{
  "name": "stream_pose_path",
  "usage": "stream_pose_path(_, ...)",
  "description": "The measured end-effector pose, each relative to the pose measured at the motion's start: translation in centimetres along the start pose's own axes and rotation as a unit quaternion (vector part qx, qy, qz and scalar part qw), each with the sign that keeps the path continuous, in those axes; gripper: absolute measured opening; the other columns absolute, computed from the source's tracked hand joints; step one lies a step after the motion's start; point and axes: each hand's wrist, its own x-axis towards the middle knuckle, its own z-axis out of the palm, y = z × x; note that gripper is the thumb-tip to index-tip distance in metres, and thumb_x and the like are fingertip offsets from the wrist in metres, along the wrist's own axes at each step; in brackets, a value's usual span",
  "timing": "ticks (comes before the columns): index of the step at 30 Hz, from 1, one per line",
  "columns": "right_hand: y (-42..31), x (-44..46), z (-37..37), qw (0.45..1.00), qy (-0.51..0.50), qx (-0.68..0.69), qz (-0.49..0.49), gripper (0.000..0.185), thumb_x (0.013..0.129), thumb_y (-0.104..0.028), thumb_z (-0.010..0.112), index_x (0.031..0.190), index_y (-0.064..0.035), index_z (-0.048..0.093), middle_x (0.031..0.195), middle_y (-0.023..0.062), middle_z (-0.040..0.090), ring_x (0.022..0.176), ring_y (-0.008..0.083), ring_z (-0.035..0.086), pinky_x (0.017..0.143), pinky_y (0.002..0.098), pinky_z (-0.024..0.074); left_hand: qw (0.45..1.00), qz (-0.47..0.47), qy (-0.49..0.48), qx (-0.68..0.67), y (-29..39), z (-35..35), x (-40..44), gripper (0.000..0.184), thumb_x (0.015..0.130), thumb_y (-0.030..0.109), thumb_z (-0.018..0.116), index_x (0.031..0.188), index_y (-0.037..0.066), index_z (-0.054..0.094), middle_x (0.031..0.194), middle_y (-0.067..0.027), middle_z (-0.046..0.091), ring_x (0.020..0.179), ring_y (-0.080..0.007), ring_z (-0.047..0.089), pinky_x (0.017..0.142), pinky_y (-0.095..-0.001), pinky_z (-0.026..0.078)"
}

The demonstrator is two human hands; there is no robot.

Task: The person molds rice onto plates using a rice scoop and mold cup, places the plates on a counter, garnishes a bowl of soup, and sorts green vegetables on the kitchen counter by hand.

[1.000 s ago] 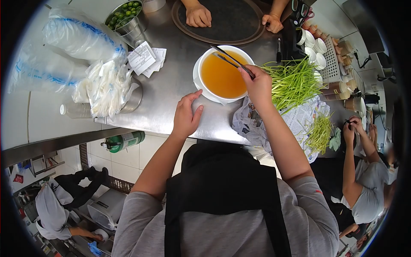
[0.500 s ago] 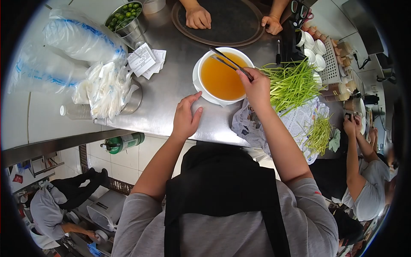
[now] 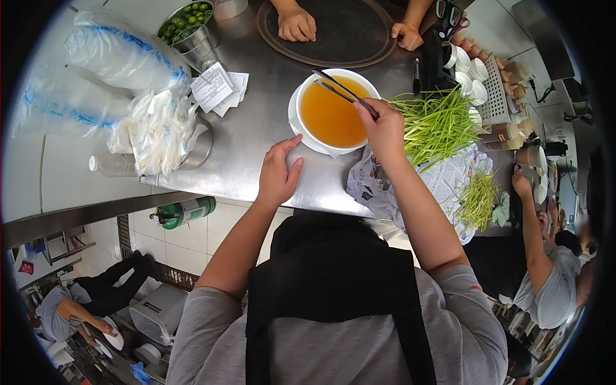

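Observation:
My right hand (image 3: 384, 128) holds dark metal tongs (image 3: 345, 94) over a white bowl (image 3: 376, 94) of orange-brown broth (image 3: 330, 119). The tongs' arms reach toward the bowl's upper left rim, slightly apart, with nothing visible between them. Under the bowl lies a white plate (image 3: 294, 122). My left hand (image 3: 280, 172) rests at the plate's lower left on the steel counter, fingers apart and holding nothing. Long green stalks (image 3: 436, 128) lie on newspaper (image 3: 441, 179) beside my right hand.
Across the counter (image 3: 256, 154), another person's hands (image 3: 297, 24) rest by a round dark tray (image 3: 337, 29). Plastic bags (image 3: 160, 131), receipts (image 3: 215, 90) and a container of green limes (image 3: 187, 22) stand left; white cups (image 3: 478, 69) at right. Co-workers appear on both sides.
My hands and the tongs have barely moved. The co-worker at right has shifted, with one arm now reaching up. At lower left, the other co-worker has bent farther left, holding a white dish.

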Motion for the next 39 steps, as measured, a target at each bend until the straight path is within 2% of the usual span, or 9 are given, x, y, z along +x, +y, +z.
stream_pose_path(6,-1.3,0.7,-1.7,1.000,0.005,-0.007,-0.010,0.021,0.080,-0.015,0.072,0.091,0.0020,0.068,0.075,0.0145,0.064,0.059,0.0237,0.060,0.057,0.0316,0.0481,1.000,0.001,-0.001,-0.008,-0.1,0.1,0.0,0.033,0.084,0.006,0.058,0.112,-0.001,0.043,0.125,-0.0146,0.058,0.107,-0.0328,0.054,0.095,-0.0395,0.040)
stream_pose_path(9,-2.2,1.3,-3.5,0.999,0.030,-0.011,-0.030,0.019,0.081,-0.013,0.071,0.092,0.0015,0.068,0.076,0.0134,0.063,0.060,0.0219,0.059,0.056,0.0302,0.0472,0.994,-0.026,0.042,-0.097,-0.1,0.3,-0.1,0.031,0.085,0.005,0.058,0.112,0.001,0.044,0.122,-0.0156,0.059,0.107,-0.0286,0.056,0.093,-0.0371,0.042)
stream_pose_path(12,-2.0,1.3,-5.7,0.997,0.054,-0.023,-0.043,0.017,0.082,-0.011,0.070,0.094,0.0011,0.067,0.077,0.0118,0.063,0.061,0.0190,0.058,0.055,0.0276,0.0458,0.980,-0.073,0.092,-0.162,-1.1,0.6,-0.2,0.022,0.089,0.005,0.057,0.109,0.003,0.047,0.111,-0.0122,0.062,0.099,-0.0192,0.058,0.086,-0.0305,0.045)
stream_pose_path(15,-1.0,0.2,-7.9,0.997,0.072,-0.019,0.006,0.017,0.083,-0.013,0.070,0.093,0.0007,0.068,0.077,0.0103,0.064,0.061,0.0150,0.057,0.056,0.0260,0.0451,0.907,-0.180,0.147,-0.352,-2.2,0.5,-0.1,0.006,0.095,0.008,0.054,0.095,0.003,0.057,0.090,-0.0033,0.064,0.079,-0.0064,0.055,0.075,-0.0203,0.045)
stream_pose_path(18,0.2,-2.0,-9.5,0.995,0.078,-0.021,0.057,0.017,0.084,-0.014,0.070,0.092,0.0011,0.068,0.076,0.0094,0.064,0.062,0.0124,0.056,0.057,0.0244,0.0443,0.918,-0.210,0.118,-0.315,-2.1,0.0,-0.1,0.011,0.095,0.012,0.056,0.095,0.003,0.061,0.083,-0.0032,0.064,0.074,-0.0071,0.055,0.071,-0.0214,0.044)
stream_pose_path(25,-0.2,-8.9,-11.3,0.988,0.022,0.062,0.137,0.016,0.083,-0.009,0.070,0.096,0.0005,0.066,0.074,0.0017,0.057,0.063,0.0081,0.045,0.056,0.0232,0.0378,0.895,-0.262,0.108,-0.343,0.8,-1.0,0.3,0.020,0.097,0.019,0.052,0.101,0.002,0.063,0.087,-0.0044,0.066,0.076,-0.0077,0.056,0.073,-0.0220,0.045)
stream_pose_path(31,-2.5,-12.4,-12.1,0.989,-0.086,0.047,0.109,0.017,0.079,-0.006,0.071,0.096,-0.0021,0.066,0.077,0.0063,0.058,0.066,0.0151,0.052,0.059,0.0261,0.0415,0.836,-0.300,-0.106,-0.447,6.3,-1.4,0.4,0.030,0.093,0.015,0.057,0.120,0.003,0.054,0.104,-0.0073,0.065,0.094,-0.0122,0.060,0.079,-0.0250,0.046)
stream_pose_path(34,-3.6,-12.7,-12.4,0.984,-0.122,0.044,0.123,0.020,0.077,-0.006,0.073,0.096,-0.0035,0.067,0.077,0.0082,0.060,0.068,0.0194,0.057,0.062,0.0289,0.0445,0.826,-0.292,-0.154,-0.457,7.0,-0.7,0.6,0.029,0.090,0.008,0.059,0.117,0.003,0.054,0.101,-0.0071,0.064,0.090,-0.0116,0.059,0.078,-0.0252,0.047)
stream_pose_path(39,-3.7,-13.1,-13.5,0.990,-0.132,-0.042,-0.029,0.023,0.073,-0.013,0.076,0.093,-0.0079,0.068,0.076,0.0071,0.061,0.071,0.0243,0.058,0.063,0.0341,0.0475,0.871,-0.250,-0.174,-0.386,7.6,0.6,0.4,0.026,0.087,0.003,0.059,0.112,0.005,0.055,0.090,-0.0032,0.062,0.080,-0.0087,0.056,0.072,-0.0232,0.045)
